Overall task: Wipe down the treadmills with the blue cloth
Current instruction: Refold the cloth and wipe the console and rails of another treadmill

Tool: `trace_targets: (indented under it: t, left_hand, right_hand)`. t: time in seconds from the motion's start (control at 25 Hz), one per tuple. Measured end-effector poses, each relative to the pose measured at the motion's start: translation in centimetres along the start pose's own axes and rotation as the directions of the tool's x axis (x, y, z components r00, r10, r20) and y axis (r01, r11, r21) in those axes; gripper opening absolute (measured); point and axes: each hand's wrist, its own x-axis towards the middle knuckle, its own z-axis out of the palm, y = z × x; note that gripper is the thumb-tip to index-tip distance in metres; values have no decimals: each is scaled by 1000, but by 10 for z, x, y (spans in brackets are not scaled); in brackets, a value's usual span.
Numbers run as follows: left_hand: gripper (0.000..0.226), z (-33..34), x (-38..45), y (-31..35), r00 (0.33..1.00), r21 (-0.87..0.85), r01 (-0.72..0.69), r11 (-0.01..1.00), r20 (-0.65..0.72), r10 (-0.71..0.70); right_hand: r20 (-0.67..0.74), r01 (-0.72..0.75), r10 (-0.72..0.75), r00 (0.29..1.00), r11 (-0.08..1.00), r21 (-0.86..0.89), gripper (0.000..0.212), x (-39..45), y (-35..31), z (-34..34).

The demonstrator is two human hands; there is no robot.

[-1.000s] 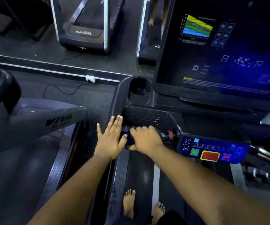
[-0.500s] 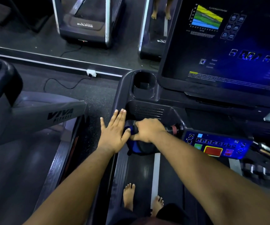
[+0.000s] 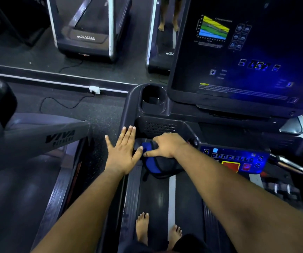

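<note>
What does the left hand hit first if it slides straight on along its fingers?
Probably nothing at once: the left hand lies flat on the treadmill's side rail, fingers pointing up along it, beside the cup holder. Depth is unclear.

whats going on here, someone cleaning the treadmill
Yes. A person stands barefoot on a treadmill belt. The right hand grips a blue cloth wrapped over the front handlebar, left of the lit button panel. The left hand lies flat, fingers straight, on the console's left edge beside the cloth.
</note>
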Motion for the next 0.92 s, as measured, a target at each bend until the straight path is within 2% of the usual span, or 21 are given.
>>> trace_targets:
  t: [0.08, 0.16, 0.24, 0.36, 0.44, 0.52, 0.6, 0.64, 0.72, 0.8, 0.84, 0.88, 0.92]
  left_hand:
    - [80, -1, -3, 3, 1000, 55, -16, 998, -15, 16]
    - [84, -2, -7, 7, 999, 144, -53, 988, 6, 52]
    - [92, -6, -13, 19, 995, 215, -85, 973, 60, 74]
    - [104, -15, -18, 45, 997, 161, -34, 986, 78, 21]
    - [107, -23, -23, 79, 998, -23, -34, 999, 59, 36]
    - [92, -25, -30, 119, 993, -321, -51, 946, 88, 84]
    - [63, -23, -34, 159, 986, -630, -47, 775, 94, 137]
    - [58, -18, -34, 181, 982, -728, -31, 685, 105, 156]
    - [52, -6, -31, 231, 966, -787, -27, 616, 137, 217]
    - [38, 12, -27, 282, 942, -804, -1, 595, 199, 271]
    - [35, 22, -26, 307, 931, -811, 29, 584, 235, 280]
    - [33, 33, -24, 329, 923, -819, 68, 570, 269, 276]
    - [30, 45, -22, 351, 916, -827, 105, 553, 297, 269]
  right_hand:
    - [-255, -20, -24, 967, 985, -171, 78, -21, -1, 30]
    - [-354, -105, -11, 935, 947, -304, 80, -42, -3, 57]
    - [-372, -30, -56, 927, 975, -220, 70, -47, 5, 49]
    - [-397, 92, -56, 916, 993, 72, 40, -64, 16, 17]
    - [-519, 129, -9, 854, 973, 194, 40, -95, 26, 10]
    - [-610, 146, 11, 793, 967, 207, 47, -133, 40, 10]
    - [-677, 114, 14, 736, 983, 144, 58, -165, 58, 12]
    - [-705, 95, 35, 709, 985, 146, 61, -182, 72, 15]
    - [-718, 83, 115, 686, 969, 235, 62, -216, 108, 26]
    - [-642, 100, 236, 730, 892, 441, 73, -251, 153, 46]
    - [-596, 114, 303, 743, 821, 559, 82, -268, 175, 58]
    - [-541, 122, 406, 736, 707, 697, 89, -281, 194, 72]
    - [-442, 126, 537, 719, 524, 842, 92, -294, 213, 87]
